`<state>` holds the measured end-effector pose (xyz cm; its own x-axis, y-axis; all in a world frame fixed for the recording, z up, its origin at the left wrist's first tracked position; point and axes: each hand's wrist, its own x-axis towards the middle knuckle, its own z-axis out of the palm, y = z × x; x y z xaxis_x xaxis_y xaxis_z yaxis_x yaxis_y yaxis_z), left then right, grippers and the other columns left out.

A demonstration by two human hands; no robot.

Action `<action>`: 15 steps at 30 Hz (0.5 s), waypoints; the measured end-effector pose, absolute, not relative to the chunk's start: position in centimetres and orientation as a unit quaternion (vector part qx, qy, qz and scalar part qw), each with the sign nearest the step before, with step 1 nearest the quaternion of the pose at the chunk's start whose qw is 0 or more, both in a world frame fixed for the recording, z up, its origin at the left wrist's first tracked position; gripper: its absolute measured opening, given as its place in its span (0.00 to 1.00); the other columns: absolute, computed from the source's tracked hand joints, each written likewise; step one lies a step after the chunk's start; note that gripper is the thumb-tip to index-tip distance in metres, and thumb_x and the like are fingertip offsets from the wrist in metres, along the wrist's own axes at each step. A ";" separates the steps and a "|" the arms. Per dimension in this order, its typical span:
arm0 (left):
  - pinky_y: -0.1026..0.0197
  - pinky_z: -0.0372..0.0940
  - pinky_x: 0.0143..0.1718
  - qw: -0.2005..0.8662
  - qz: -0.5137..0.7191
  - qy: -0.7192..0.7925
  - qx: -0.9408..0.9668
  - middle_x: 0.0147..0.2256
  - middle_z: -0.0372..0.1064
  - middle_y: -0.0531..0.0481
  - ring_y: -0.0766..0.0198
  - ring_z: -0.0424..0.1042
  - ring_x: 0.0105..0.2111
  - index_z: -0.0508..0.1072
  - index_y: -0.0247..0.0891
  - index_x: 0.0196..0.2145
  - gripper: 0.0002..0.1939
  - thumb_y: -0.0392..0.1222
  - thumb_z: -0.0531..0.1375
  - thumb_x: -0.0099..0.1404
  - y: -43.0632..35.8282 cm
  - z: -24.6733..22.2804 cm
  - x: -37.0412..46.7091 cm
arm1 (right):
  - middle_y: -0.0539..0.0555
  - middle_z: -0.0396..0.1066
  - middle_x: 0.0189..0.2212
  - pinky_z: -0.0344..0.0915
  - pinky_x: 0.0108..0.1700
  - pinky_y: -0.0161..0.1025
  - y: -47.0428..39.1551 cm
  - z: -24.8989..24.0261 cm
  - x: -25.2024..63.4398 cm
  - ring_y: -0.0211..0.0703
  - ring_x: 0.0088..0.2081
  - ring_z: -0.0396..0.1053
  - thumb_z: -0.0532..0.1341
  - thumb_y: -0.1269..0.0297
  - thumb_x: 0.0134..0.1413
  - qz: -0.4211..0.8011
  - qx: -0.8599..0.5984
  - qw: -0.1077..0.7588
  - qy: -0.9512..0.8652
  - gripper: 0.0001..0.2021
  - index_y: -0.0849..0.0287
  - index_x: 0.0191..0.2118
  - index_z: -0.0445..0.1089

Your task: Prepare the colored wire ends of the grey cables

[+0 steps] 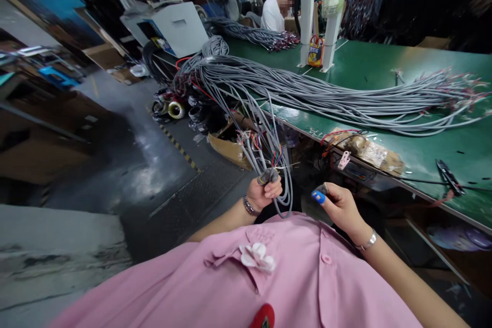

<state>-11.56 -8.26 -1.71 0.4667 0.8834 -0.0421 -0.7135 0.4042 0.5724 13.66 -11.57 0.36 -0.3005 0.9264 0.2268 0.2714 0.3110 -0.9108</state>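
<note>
My left hand [265,189] is closed around several grey cables [282,159] in front of my body, with dark covers on the thumb and a finger. Stripped ends with thin coloured wires [277,155] stick up just above that fist, and the cables loop down beside it. To the right, my right hand [344,210] is held apart from the cables, its thumb and forefinger pinched together. A blue wrap covers that thumb, and a dark cover sits on the forefinger. Whether anything small is between those fingertips, I cannot make out.
A long bundle of grey cables [307,87] lies across the green table [384,56]. Dark cutters [449,177] and a pink clip [344,160] are at the right. Below stands an open cardboard box [230,148]. A person [273,13] sits behind the table near white posts [307,15].
</note>
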 end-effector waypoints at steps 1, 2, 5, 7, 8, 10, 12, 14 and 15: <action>0.69 0.50 0.17 0.820 0.484 0.172 0.253 0.14 0.44 0.61 0.76 0.47 0.11 0.67 0.33 0.22 0.11 0.37 0.60 0.61 -8.3 -1.7 -11.4 | 0.49 0.63 0.23 0.57 0.30 0.35 -11.7 0.8 13.4 0.37 0.26 0.59 0.61 0.58 0.61 0.388 -0.423 0.407 -0.711 0.14 0.59 0.27 0.67; 0.69 0.49 0.17 0.819 0.482 0.172 0.259 0.14 0.45 0.60 0.76 0.48 0.11 0.68 0.32 0.22 0.11 0.38 0.61 0.60 -8.4 -1.6 -11.2 | 0.49 0.65 0.24 0.58 0.30 0.35 -11.8 1.1 13.2 0.37 0.27 0.60 0.61 0.59 0.62 0.375 -0.424 0.411 -0.715 0.12 0.59 0.28 0.69; 0.69 0.49 0.17 0.821 0.471 0.168 0.274 0.14 0.47 0.60 0.76 0.48 0.11 0.69 0.32 0.24 0.12 0.42 0.63 0.60 -8.6 -1.7 -10.6 | 0.51 0.68 0.27 0.61 0.32 0.36 -12.0 1.8 12.9 0.39 0.29 0.64 0.60 0.63 0.62 0.336 -0.424 0.435 -0.719 0.08 0.59 0.33 0.71; 0.68 0.50 0.17 0.824 0.459 0.172 0.284 0.13 0.48 0.60 0.76 0.49 0.11 0.70 0.32 0.24 0.13 0.44 0.63 0.61 -8.7 -2.0 -10.3 | 0.53 0.70 0.30 0.64 0.35 0.37 -12.2 2.4 12.7 0.41 0.32 0.67 0.60 0.66 0.62 0.308 -0.400 0.455 -0.733 0.04 0.58 0.37 0.73; 0.68 0.50 0.17 0.825 0.451 0.178 0.290 0.13 0.49 0.60 0.76 0.49 0.11 0.70 0.32 0.25 0.14 0.45 0.63 0.61 -8.8 -2.2 -10.1 | 0.54 0.71 0.33 0.65 0.37 0.38 -12.3 2.7 12.5 0.42 0.34 0.68 0.60 0.67 0.61 0.294 -0.387 0.466 -0.739 0.04 0.57 0.40 0.73; 0.68 0.50 0.16 0.827 0.432 0.192 0.306 0.13 0.51 0.59 0.75 0.51 0.11 0.70 0.32 0.25 0.16 0.48 0.64 0.60 -8.9 -2.8 -9.6 | 0.56 0.72 0.42 0.66 0.42 0.40 -12.3 3.4 11.8 0.45 0.40 0.69 0.60 0.69 0.60 0.274 -0.374 0.482 -0.744 0.10 0.56 0.47 0.71; 0.68 0.51 0.16 0.828 0.413 0.201 0.321 0.13 0.54 0.58 0.74 0.54 0.11 0.70 0.32 0.25 0.19 0.53 0.67 0.56 -8.9 -3.3 -9.1 | 0.58 0.71 0.46 0.66 0.43 0.41 -12.1 3.7 10.9 0.45 0.41 0.69 0.60 0.69 0.60 0.274 -0.387 0.478 -0.740 0.15 0.56 0.52 0.69; 0.67 0.52 0.16 0.831 0.396 0.210 0.330 0.13 0.57 0.58 0.72 0.56 0.12 0.70 0.33 0.25 0.22 0.56 0.70 0.51 -8.9 -3.6 -8.6 | 0.57 0.72 0.40 0.66 0.38 0.40 -11.8 3.7 10.2 0.44 0.36 0.68 0.60 0.68 0.60 0.294 -0.400 0.461 -0.736 0.12 0.57 0.49 0.70; 0.67 0.53 0.16 0.833 0.386 0.216 0.332 0.13 0.58 0.57 0.72 0.57 0.12 0.70 0.33 0.26 0.23 0.56 0.71 0.49 -8.8 -3.7 -8.5 | 0.55 0.71 0.36 0.65 0.36 0.39 -11.7 3.6 10.0 0.43 0.34 0.66 0.60 0.68 0.60 0.306 -0.400 0.454 -0.735 0.09 0.57 0.46 0.71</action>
